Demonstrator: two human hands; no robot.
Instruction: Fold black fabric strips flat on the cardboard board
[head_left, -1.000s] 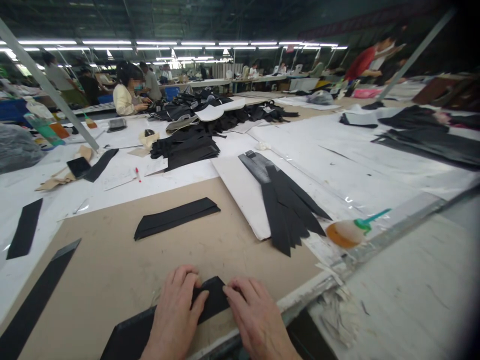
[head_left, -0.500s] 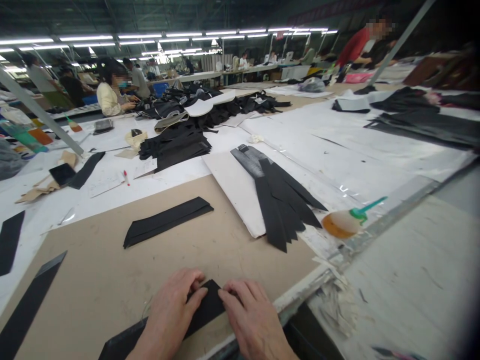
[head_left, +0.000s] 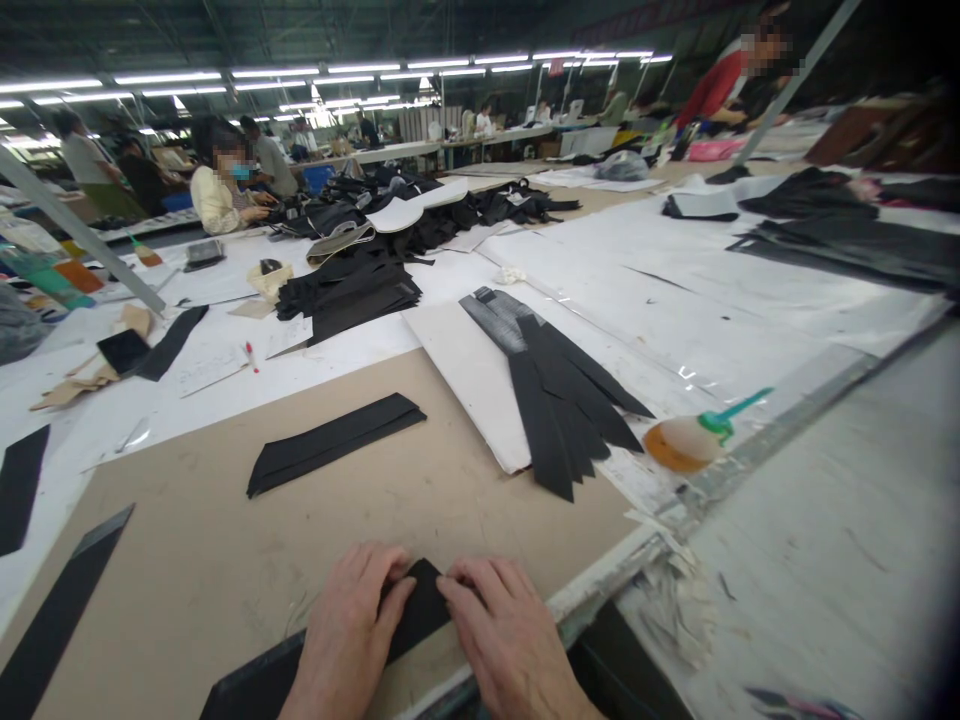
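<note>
A black fabric strip (head_left: 420, 615) lies on the tan board (head_left: 225, 560) near its front edge, its pointed end towards the far side. My left hand (head_left: 356, 615) is closed on the strip from the left, thumb and fingers curled at its edge. From the right, my right hand (head_left: 495, 610) pinches the other edge near the tip. Part of the strip passes under my left wrist and shows again at lower left. Farther up the board lies a short stack of black strips (head_left: 337, 440). Another single black strip (head_left: 67, 610) rests at the left.
A fan of black strips (head_left: 562, 400) overlaps a pale card (head_left: 472, 390). To its right stands a squeeze bottle (head_left: 682, 442) with amber liquid and a green nozzle. Dark fabric pieces (head_left: 367, 300) are heaped farther back. Several people work at the tables beyond.
My left hand and forearm have shifted slightly to the right along the strip. My right hand keeps nearly the same place at the tip.
</note>
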